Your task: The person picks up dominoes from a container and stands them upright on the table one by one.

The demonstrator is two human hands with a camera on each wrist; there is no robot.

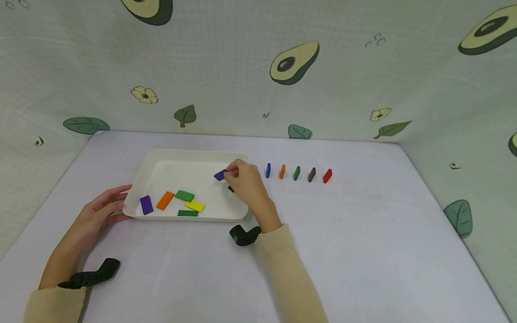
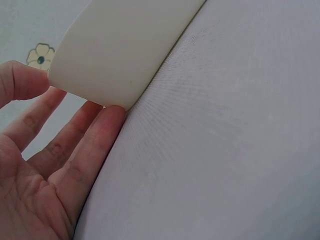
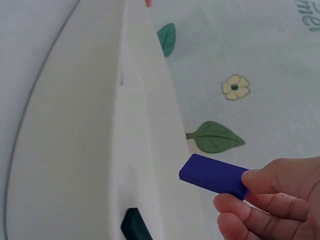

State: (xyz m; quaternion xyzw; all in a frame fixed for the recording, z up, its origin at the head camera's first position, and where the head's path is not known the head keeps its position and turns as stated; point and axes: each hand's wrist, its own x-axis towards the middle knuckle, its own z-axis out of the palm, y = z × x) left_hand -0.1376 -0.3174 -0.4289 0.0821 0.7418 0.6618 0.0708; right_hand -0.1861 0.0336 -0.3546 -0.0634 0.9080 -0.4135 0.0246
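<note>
A white tray (image 1: 161, 163) lies on the table at the left in the head view. At its left end my left hand (image 1: 98, 211) touches the outer wall and rim with extended fingers, as the left wrist view also shows. My right hand (image 1: 248, 181) pinches a purple domino (image 3: 212, 174) between thumb and fingers above the tray's right part. Beneath that hand lies a dark domino (image 3: 134, 224), partly hidden in the head view. Loose in the tray are another purple domino (image 1: 146, 204), an orange domino (image 1: 165, 200), a yellow domino (image 1: 195, 206) and two green dominoes (image 1: 184, 195).
Right of the tray, a spaced row of upright dominoes runs across the table: blue (image 1: 268, 170), orange (image 1: 282, 171), green (image 1: 296, 172), brown (image 1: 312, 174) and red (image 1: 327, 176). Behind the white table (image 1: 363, 246) hangs a cloth (image 1: 226, 67) printed with avocados and leaves.
</note>
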